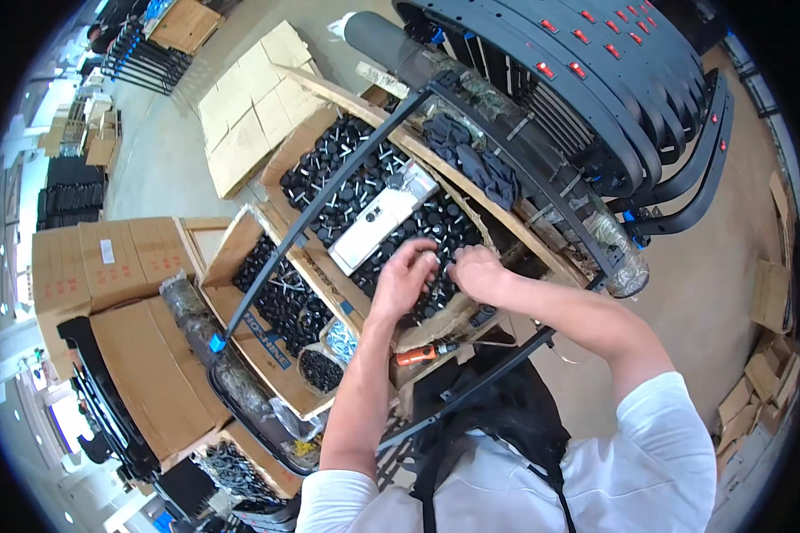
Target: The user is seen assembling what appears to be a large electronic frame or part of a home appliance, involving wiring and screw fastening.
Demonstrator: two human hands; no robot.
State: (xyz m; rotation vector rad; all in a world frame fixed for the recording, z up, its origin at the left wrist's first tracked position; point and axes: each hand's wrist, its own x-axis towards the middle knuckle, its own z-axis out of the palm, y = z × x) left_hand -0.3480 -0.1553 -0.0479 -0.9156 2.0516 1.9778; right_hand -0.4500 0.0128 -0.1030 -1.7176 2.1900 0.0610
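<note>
Both hands are over a cardboard box (pixel 307 258) of black round-headed feet with metal studs (pixel 347 169). My left hand (pixel 404 282) is curled, fingertips drawn toward the thumb, and whatever lies in them is too small to make out. Close beside it on the right, my right hand (pixel 477 272) has its fingers bent together, and they hide what they pinch. A long white box (pixel 373 226) lies on the feet, just left of my hands. A dark metal frame (pixel 329 191) stretches across the boxes and in front of me.
A second carton (pixel 284 364) on the left holds more black parts, silver bolts (pixel 340 340) and small black screws (pixel 321 370). An orange-handled tool (pixel 416 355) lies near my left forearm. Curved black panels (pixel 596 98) with red pieces stand at the far right. Dark gloves (pixel 471 160) lie beyond the box.
</note>
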